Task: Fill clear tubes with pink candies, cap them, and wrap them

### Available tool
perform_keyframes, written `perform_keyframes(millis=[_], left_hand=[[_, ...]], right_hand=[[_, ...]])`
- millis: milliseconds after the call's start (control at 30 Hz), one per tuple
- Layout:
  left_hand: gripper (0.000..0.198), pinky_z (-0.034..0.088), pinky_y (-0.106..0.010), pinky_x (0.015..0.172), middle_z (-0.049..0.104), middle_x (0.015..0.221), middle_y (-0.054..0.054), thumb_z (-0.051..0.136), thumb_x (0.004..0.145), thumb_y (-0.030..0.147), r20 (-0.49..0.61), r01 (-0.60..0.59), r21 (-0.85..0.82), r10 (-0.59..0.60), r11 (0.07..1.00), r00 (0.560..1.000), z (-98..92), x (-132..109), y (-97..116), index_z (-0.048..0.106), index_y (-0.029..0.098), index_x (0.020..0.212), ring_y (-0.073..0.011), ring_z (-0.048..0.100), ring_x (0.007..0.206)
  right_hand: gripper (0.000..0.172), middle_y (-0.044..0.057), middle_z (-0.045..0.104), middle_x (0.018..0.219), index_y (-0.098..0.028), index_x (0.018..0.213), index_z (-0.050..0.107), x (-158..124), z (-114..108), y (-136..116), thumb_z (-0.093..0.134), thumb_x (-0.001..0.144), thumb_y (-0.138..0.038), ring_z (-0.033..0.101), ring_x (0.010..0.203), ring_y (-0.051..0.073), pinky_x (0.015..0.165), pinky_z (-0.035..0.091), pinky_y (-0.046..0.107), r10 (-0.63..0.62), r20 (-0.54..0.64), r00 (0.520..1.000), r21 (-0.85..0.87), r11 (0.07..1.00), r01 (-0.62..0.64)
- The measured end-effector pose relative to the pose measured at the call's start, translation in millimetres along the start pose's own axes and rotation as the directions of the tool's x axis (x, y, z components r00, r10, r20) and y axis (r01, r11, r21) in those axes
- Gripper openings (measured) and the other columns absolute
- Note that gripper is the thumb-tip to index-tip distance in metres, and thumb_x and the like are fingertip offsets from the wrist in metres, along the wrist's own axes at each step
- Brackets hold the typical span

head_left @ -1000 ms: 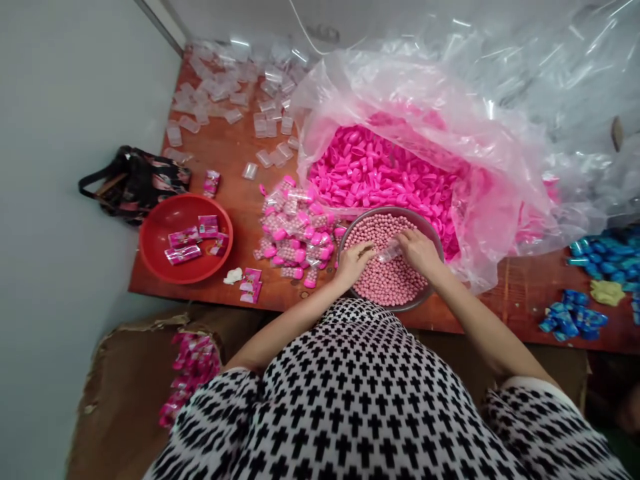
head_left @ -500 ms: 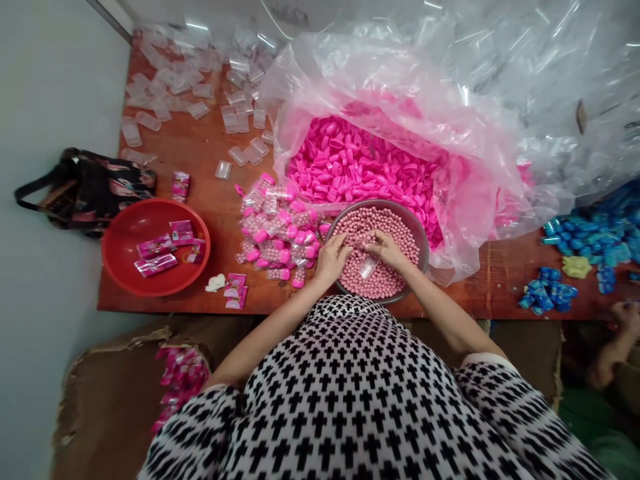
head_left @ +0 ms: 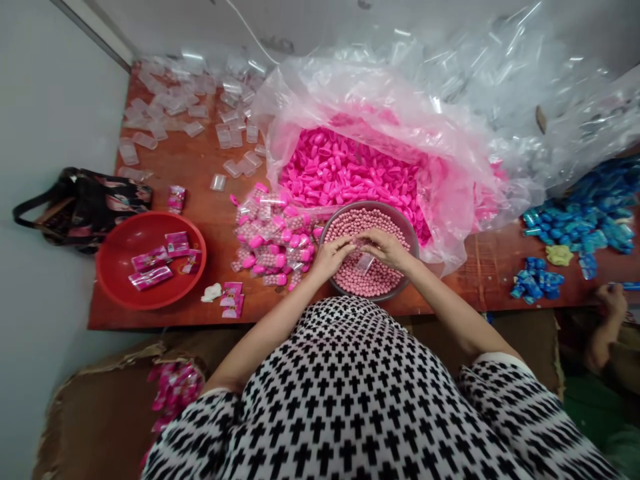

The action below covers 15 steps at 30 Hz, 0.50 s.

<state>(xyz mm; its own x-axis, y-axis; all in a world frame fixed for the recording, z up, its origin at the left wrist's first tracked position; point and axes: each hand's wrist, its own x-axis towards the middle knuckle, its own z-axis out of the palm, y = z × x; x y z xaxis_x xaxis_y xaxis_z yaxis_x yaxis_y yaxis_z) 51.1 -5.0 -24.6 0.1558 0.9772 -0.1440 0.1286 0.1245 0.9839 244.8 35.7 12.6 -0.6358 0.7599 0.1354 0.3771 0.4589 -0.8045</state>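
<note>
A grey bowl (head_left: pixel 413 240) of round pink candy-like balls (head_left: pixel 373 283) stands at the table's front edge. Above the balls, my left hand (head_left: pixel 333 257) and my right hand (head_left: pixel 385 248) meet with bent fingers. Their fingertips close around a small clear plastic container (head_left: pixel 357 245), partly hidden by the fingers. Another clear container (head_left: pixel 365 264) lies on the balls just below my right fingers. Left of the bowl is a heap of filled clear containers with pink caps (head_left: pixel 273 237). Behind the bowl, loose pink caps (head_left: pixel 345 167) fill an open plastic bag (head_left: pixel 440 127).
At left are a red bowl (head_left: pixel 107 283) with pink packets, a black handbag (head_left: pixel 90 200) and loose packets (head_left: pixel 232 299). Empty clear containers (head_left: pixel 175 100) cover the back left. Blue pieces (head_left: pixel 580 213) lie at right, near another person's hand (head_left: pixel 611 303).
The view has shifted slightly, moving table items left. My hands stay over the bowl, fingertips drawn a little closer together. At right, the other person's hand has moved and now shows near a blue thing.
</note>
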Motion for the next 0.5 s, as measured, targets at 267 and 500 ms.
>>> perform_keyframes(millis=[267,500], left_hand=[[0.03,0.051,-0.04,0.091,0.072,0.102,-0.006,0.061,0.078,0.037,-0.005,-0.001,0.037,0.001,0.999,1.0,-8.2,-1.0,-5.8,0.071,0.018,0.099,-0.0227,0.066,0.096],[0.049,0.059,-0.038,0.076,0.069,0.11,-0.007,0.066,0.073,0.047,-0.004,0.196,-0.305,-0.207,0.932,0.978,-11.9,-2.2,-8.6,0.065,0.018,0.113,-0.0179,0.068,0.079]], right_hand=[[0.019,0.006,0.068,0.082,-0.017,0.094,0.062,-4.0,6.8,-1.9,0.056,0.089,-0.033,0.062,0.075,0.014,0.068,0.047,0.024,0.051,0.065,0.997,-0.132,0.99,-0.042],[0.021,0.007,0.07,0.097,-0.018,0.101,0.066,2.0,-17.0,11.5,0.058,0.086,-0.031,0.065,0.085,0.017,0.077,0.047,0.026,0.27,0.117,0.956,-0.245,0.941,-0.235]])
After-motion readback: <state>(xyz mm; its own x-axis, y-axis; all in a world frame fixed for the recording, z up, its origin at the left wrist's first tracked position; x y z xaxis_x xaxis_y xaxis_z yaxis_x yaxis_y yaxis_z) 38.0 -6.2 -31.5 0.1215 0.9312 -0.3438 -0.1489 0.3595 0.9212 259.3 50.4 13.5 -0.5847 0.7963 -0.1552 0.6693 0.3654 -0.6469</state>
